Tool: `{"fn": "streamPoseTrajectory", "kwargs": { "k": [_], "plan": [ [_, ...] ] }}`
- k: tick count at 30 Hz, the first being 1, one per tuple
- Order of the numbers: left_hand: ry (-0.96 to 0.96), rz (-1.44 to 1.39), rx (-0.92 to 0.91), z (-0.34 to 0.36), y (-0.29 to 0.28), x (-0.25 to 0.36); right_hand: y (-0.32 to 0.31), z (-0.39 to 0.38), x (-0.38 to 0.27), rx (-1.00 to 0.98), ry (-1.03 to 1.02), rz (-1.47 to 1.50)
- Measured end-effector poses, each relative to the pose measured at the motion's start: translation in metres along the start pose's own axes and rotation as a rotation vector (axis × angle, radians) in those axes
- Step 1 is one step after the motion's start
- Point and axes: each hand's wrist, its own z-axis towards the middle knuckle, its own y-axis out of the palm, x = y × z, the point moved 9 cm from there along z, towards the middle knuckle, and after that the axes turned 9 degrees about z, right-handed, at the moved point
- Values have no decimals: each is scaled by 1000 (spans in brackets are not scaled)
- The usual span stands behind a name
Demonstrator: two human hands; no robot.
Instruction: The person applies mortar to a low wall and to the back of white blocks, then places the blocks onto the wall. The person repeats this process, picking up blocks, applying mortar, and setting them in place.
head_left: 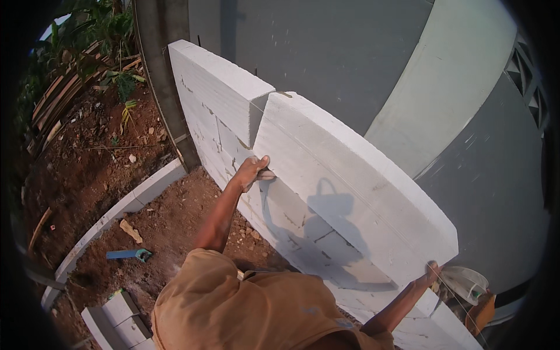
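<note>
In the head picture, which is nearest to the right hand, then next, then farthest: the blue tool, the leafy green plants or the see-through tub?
1. See-through tub: right beside the right hand, toward the picture's right.
2. Blue tool: on the dirt, lower left.
3. Leafy green plants: farthest, up in the top left.

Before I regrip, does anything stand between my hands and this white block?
Nothing visible separates the left hand from the white block. A thin string crosses its face near the right hand; whether it passes beneath is unclear.
</note>
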Motion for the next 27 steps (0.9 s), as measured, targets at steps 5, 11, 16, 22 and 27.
{"fn": "streamPoseTrajectory", "kwargs": {
  "k": [5,11,16,22,27],
  "plan": [
    [-34,110,-76,15,-6,-12,-8,7,10,49,-51,-16],
    [-28,245,-76,30,-30,-18,-5,13,31,60,-25,-12],
    [-80,168,-64,31,-30,-15,-14,7,44,81,15,-7],
    [-127,247,-40,35,-35,-14,-24,2,54,94,81,-11],
    [-120,235,-62,34,-42,-13,-34,-12,62,125,117,9]
  ]
}}
